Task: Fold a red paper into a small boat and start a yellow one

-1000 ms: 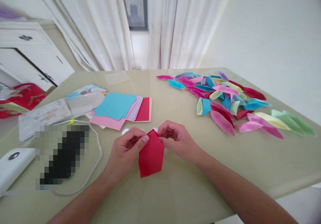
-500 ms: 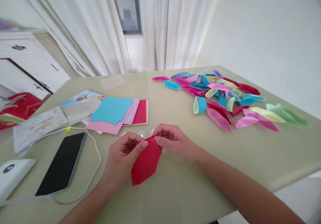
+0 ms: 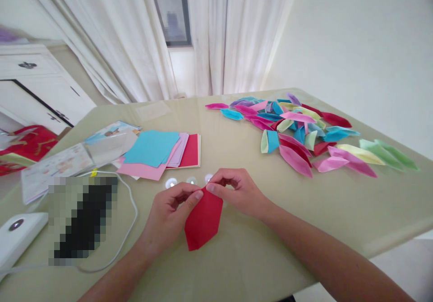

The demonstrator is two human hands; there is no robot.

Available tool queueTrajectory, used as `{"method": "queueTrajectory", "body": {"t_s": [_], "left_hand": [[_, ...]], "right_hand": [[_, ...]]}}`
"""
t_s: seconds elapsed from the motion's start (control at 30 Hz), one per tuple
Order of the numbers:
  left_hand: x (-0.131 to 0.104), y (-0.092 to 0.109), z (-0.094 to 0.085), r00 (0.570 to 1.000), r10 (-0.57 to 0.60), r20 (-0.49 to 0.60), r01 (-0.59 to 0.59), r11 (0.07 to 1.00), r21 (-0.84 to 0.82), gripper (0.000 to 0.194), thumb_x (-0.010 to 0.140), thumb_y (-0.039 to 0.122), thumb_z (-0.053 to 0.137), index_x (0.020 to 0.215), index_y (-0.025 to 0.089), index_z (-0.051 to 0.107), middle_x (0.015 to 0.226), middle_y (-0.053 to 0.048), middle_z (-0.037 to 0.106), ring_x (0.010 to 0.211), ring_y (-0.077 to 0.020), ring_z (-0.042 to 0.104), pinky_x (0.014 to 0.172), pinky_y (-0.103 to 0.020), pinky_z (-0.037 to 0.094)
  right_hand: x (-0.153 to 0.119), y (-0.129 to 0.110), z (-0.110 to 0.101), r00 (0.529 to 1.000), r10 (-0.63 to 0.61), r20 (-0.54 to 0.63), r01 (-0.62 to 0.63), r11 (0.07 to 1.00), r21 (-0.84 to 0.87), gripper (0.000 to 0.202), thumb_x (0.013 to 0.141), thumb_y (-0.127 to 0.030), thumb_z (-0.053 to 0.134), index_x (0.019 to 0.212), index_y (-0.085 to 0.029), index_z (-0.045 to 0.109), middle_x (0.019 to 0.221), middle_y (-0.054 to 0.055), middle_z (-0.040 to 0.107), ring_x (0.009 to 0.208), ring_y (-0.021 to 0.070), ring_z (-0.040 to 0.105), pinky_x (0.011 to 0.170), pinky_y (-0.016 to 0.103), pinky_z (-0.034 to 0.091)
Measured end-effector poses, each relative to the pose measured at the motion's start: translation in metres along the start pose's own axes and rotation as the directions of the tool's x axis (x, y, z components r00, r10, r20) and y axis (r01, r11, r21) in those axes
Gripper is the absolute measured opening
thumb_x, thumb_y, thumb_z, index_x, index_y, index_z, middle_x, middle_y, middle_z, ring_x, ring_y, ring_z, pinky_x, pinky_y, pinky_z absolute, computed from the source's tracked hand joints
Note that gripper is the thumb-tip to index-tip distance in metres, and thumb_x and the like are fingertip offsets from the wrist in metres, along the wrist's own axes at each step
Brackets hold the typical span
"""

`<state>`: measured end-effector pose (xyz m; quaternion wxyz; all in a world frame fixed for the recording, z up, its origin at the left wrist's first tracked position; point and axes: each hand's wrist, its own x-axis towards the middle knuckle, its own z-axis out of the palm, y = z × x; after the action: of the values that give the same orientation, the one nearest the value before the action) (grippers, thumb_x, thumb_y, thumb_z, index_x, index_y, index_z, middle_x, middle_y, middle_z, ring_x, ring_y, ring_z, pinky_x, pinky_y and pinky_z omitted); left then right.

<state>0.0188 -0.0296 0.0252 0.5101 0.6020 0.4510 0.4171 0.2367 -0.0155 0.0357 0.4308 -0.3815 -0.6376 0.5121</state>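
Note:
Between my two hands hangs a folded piece of red paper [image 3: 204, 220], its upper edge pinched and its lower end pointed. My left hand [image 3: 172, 211] grips the top left of the paper between thumb and fingers. At the top right corner, my right hand [image 3: 238, 188] pinches it the same way, close beside the left fingertips. The fold under the fingers is partly hidden. Just beyond the hands a stack of coloured paper sheets [image 3: 150, 148] lies on the table, blue uppermost, with pink, lilac and red showing below.
Many folded paper pieces [image 3: 294, 121] in several colours lie spread at the right. On the left are a pixelated dark phone [image 3: 86, 218], a white cable [image 3: 133, 202], a white device [image 3: 23, 234] and printed packets [image 3: 56, 169]. The table [image 3: 257, 257] ends at the right front edge.
The red paper has shifted slightly right and turned more upright. My left hand has moved a little right, fingertips nearer the right hand's. Small shiny round spots behind the hands show more clearly.

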Motion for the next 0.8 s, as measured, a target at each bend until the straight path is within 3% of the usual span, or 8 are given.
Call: {"method": "queueTrajectory", "body": {"t_s": [0.17, 0.4, 0.5, 0.6, 0.67, 0.8], "left_hand": [[-0.001, 0.002, 0.002, 0.983, -0.101, 0.155, 0.124, 0.982, -0.146, 0.024, 0.096, 0.042, 0.074, 0.102, 0.021, 0.083, 0.088, -0.004, 0.083, 0.076, -0.0153, 0.075, 0.066, -0.020, 0.057], [0.000, 0.007, 0.002, 0.953, -0.134, 0.272, 0.190, 0.963, -0.191, 0.021, 0.095, 0.040, 0.075, 0.103, 0.021, 0.081, 0.092, -0.005, 0.085, 0.082, -0.0185, 0.079, 0.075, -0.025, 0.059], [0.002, 0.005, 0.001, 0.978, -0.122, 0.166, 0.154, 0.968, -0.197, 0.023, 0.094, 0.040, 0.077, 0.104, 0.020, 0.079, 0.091, -0.006, 0.085, 0.079, -0.0185, 0.078, 0.072, -0.025, 0.059], [0.005, 0.000, 0.000, 0.995, -0.103, -0.009, 0.098, 0.963, -0.252, 0.024, 0.092, 0.039, 0.079, 0.105, 0.019, 0.076, 0.093, -0.006, 0.084, 0.078, -0.0177, 0.077, 0.071, -0.025, 0.059], [0.008, -0.004, 0.000, 0.988, -0.107, -0.110, 0.067, 0.945, -0.319, 0.024, 0.091, 0.039, 0.080, 0.104, 0.020, 0.073, 0.094, -0.004, 0.083, 0.080, -0.0168, 0.077, 0.069, -0.023, 0.058], [0.012, -0.003, 0.001, 0.961, -0.131, -0.245, 0.006, 0.891, -0.453, 0.025, 0.089, 0.037, 0.080, 0.103, 0.022, 0.066, 0.091, -0.001, 0.081, 0.081, -0.0158, 0.077, 0.072, -0.024, 0.060]], "right_hand": [[-0.002, -0.001, 0.001, 1.000, -0.024, -0.001, 0.024, 1.000, -0.017, 0.020, 0.095, -0.033, 0.073, 0.087, -0.015, 0.077, 0.076, 0.003, 0.070, 0.069, 0.0143, 0.058, 0.066, 0.028, 0.045], [-0.002, 0.000, 0.003, 0.998, -0.037, -0.046, 0.034, 0.998, -0.056, 0.017, 0.092, -0.029, 0.073, 0.082, -0.015, 0.074, 0.073, 0.002, 0.067, 0.066, 0.0136, 0.055, 0.063, 0.027, 0.043], [0.003, 0.003, 0.001, 0.999, 0.041, 0.010, -0.041, 0.999, 0.001, 0.021, 0.090, -0.036, 0.077, 0.092, -0.015, 0.075, 0.080, 0.003, 0.071, 0.070, 0.0147, 0.059, 0.066, 0.028, 0.047], [0.006, 0.005, -0.002, 0.994, 0.106, 0.031, -0.106, 0.994, -0.001, 0.024, 0.089, -0.038, 0.078, 0.088, -0.015, 0.073, 0.077, 0.002, 0.070, 0.068, 0.0141, 0.059, 0.065, 0.027, 0.046], [0.007, 0.004, -0.003, 0.991, 0.129, 0.042, -0.129, 0.992, -0.002, 0.023, 0.089, -0.037, 0.078, 0.086, -0.015, 0.072, 0.077, 0.002, 0.069, 0.069, 0.0139, 0.059, 0.066, 0.027, 0.047], [0.004, 0.002, -0.001, 0.972, 0.174, 0.160, -0.179, 0.984, 0.017, 0.023, 0.088, -0.033, 0.078, 0.102, -0.015, 0.073, 0.091, 0.003, 0.073, 0.079, 0.0165, 0.066, 0.073, 0.028, 0.052]]}}
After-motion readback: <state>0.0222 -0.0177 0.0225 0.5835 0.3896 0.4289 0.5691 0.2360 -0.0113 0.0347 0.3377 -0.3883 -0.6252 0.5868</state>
